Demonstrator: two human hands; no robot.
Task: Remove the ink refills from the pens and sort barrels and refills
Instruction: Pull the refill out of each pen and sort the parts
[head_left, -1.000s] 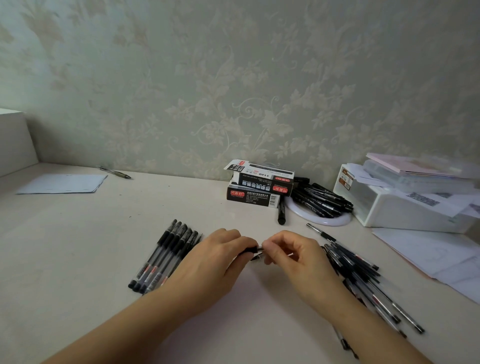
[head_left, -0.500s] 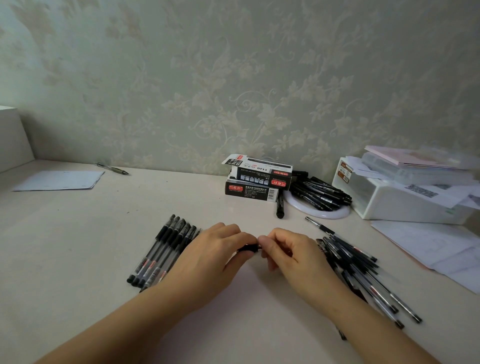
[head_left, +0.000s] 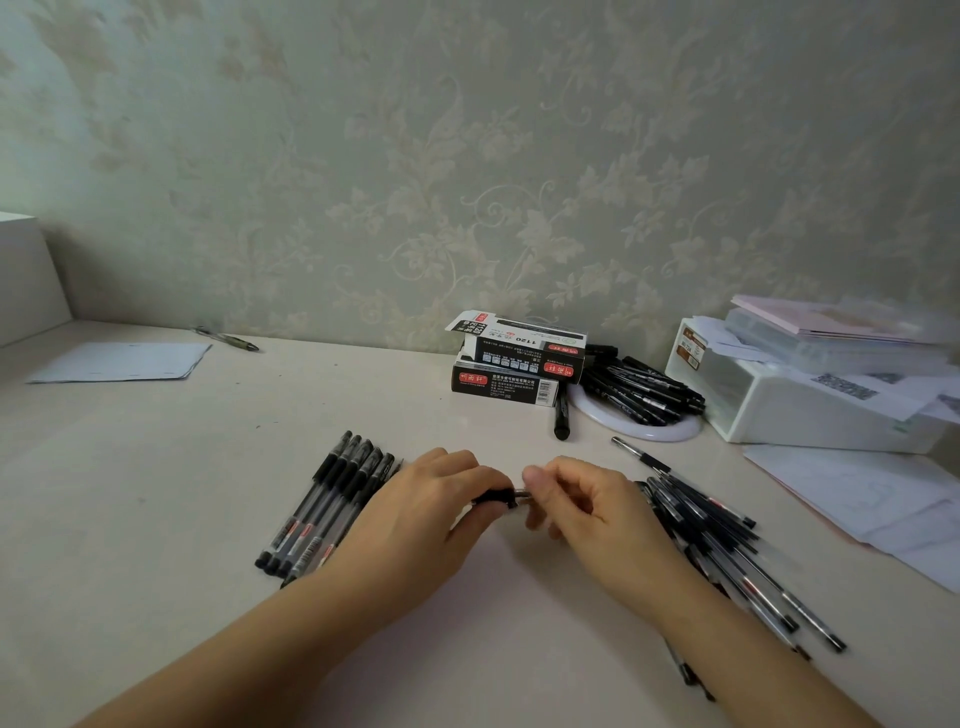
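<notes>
So both hands meet at the middle of the desk (head_left: 156, 493) over one gel pen (head_left: 496, 496). The left hand (head_left: 415, 514) has its grip curled round the black grip section, and the right hand (head_left: 587, 509) pinches the silver tip end between thumb and fingertips (head_left: 535, 475), so both are clamped on the same pen. Most of the pen is hidden under the fingers, so I can't tell if the refill is out.

Just left of the hands sits a neat row of pens (head_left: 327, 506) side by side. On the right there's a messy pile of pens (head_left: 727, 545), partly under the right forearm. Further back: two stacked pen boxes (head_left: 511, 361), and black markers (head_left: 639, 387) lying on a white ring (head_left: 675, 428).
</notes>
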